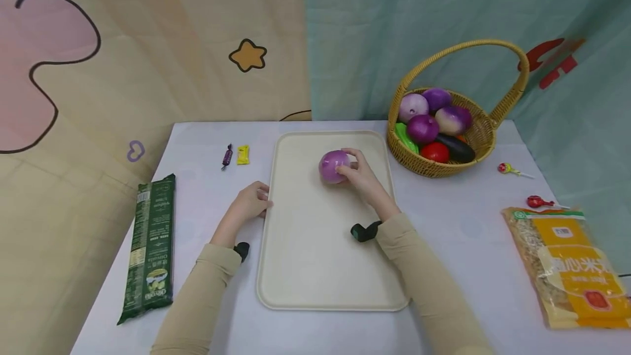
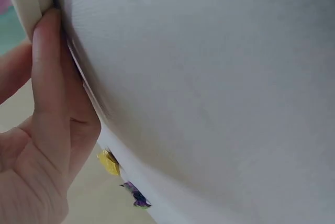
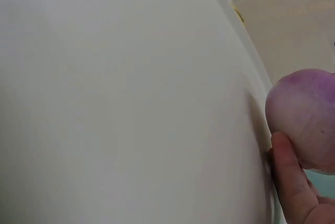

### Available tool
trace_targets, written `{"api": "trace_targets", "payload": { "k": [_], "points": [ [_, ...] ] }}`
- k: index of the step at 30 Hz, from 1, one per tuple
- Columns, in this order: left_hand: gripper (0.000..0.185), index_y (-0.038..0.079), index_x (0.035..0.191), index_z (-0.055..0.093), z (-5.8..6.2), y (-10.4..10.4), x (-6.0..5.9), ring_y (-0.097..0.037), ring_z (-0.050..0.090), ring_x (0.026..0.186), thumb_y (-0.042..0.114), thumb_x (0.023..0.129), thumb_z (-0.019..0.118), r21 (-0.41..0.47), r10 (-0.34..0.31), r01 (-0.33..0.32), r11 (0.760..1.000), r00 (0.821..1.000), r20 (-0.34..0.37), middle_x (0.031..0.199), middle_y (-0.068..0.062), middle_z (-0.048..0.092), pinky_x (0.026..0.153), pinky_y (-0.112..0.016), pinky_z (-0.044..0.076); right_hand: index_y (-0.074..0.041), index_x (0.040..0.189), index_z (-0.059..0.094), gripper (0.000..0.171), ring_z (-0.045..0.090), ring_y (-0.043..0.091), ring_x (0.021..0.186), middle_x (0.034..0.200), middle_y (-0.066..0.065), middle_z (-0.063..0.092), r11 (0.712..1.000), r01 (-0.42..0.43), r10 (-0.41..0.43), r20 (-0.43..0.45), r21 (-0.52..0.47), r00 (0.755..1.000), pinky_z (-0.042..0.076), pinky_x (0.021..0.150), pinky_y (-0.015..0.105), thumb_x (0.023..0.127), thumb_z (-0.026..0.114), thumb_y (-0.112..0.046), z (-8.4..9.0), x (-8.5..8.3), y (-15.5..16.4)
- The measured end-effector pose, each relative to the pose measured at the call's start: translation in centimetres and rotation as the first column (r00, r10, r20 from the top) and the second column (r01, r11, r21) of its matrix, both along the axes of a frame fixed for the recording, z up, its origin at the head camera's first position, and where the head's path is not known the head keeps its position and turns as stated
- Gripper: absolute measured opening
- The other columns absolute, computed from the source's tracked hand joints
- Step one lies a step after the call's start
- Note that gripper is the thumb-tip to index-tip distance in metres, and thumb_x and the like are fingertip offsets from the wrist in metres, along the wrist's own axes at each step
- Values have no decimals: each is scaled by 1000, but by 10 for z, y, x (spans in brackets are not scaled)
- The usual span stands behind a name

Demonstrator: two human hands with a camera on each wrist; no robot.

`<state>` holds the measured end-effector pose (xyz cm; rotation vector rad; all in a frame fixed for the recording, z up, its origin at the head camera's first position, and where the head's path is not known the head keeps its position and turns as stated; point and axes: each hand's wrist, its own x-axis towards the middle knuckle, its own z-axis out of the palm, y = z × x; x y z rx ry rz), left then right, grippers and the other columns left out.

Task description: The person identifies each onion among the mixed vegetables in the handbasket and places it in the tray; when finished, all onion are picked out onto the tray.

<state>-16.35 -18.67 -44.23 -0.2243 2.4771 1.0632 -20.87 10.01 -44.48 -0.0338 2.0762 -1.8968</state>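
Note:
A round purple onion (image 1: 333, 166) sits on the far part of a cream tray (image 1: 315, 256), and my right hand (image 1: 357, 171) holds it from the right, fingers curled around it. The right wrist view shows the onion (image 3: 306, 114) close up with a fingertip (image 3: 293, 187) against its underside, above the tray (image 3: 131, 103). My left hand (image 1: 253, 201) is at the tray's left rim. In the left wrist view its thumb (image 2: 49, 93) lies along the rim of the tray (image 2: 209, 77), pinching it.
A wicker basket (image 1: 493, 130) with several onions and other vegetables stands right of the tray. A green pasta packet (image 1: 150, 248) lies far left, two small candies (image 1: 235, 155) behind the tray's left corner. Two lollipops (image 1: 522, 185) and a yellow food bag (image 1: 572, 264) lie at right.

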Motion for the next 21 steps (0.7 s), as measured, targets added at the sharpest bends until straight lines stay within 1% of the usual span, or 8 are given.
{"api": "trace_targets", "payload": {
  "k": [4,9,10,13,16,17,19,21],
  "points": [
    [33,-6,123,53,-2,-2,-3,-16,65,77,8,94,62,42,24,-26,999,998,55,104,-17,63,71,-27,57,-10,147,30,64,59,31,111,136,26,49,999,10,-11,37,34,999,55,93,37,92,62,-17,-15,-8,-23],
    [32,-6,121,54,-2,-2,-4,-17,64,79,10,94,62,37,25,-28,999,997,70,100,-15,62,73,-28,56,-6,145,35,61,60,33,116,136,25,53,999,8,-10,27,43,1000,53,95,35,93,64,-16,-19,-10,-29],
    [32,-6,121,54,-3,-1,-4,-18,64,80,10,94,62,38,24,-26,999,997,68,100,-16,62,74,-28,56,-4,145,35,60,60,34,117,137,25,52,999,9,-10,34,39,999,53,97,36,93,64,-14,-15,-8,-30],
    [31,-6,120,53,-3,0,-4,-18,62,82,10,94,62,38,23,-26,999,997,68,101,-16,61,75,-28,56,-1,146,35,62,60,35,119,140,24,50,999,13,-14,30,31,999,54,96,36,93,65,-12,-16,-8,-30],
    [31,-6,120,53,-4,-1,-3,-18,62,82,9,94,62,39,26,-28,999,998,65,101,-15,61,75,-29,56,-1,147,34,64,55,35,126,143,23,49,997,21,-21,0,75,1000,52,99,39,93,66,-14,-11,-6,-24],
    [31,-6,119,53,-3,-2,-3,-18,62,82,9,94,62,39,25,-28,999,998,64,101,-15,61,76,-29,55,-2,147,35,64,54,35,128,143,22,49,994,23,-20,-27,103,999,51,100,39,93,66,-16,-13,-6,-20],
    [30,-6,119,53,-3,-3,-1,-18,62,83,8,94,61,44,22,-24,999,998,60,100,-15,62,77,-30,54,-2,146,39,61,51,34,131,143,20,50,986,34,-21,-75,164,997,48,104,42,94,66,-18,-3,-2,-9],
    [30,-6,119,53,-2,-4,0,-18,62,84,8,94,61,48,22,-25,999,998,63,100,-15,62,78,-30,53,-1,142,45,54,51,33,131,141,19,52,976,69,-41,-134,208,990,46,106,44,94,64,-17,9,1,7]
  ]
}}
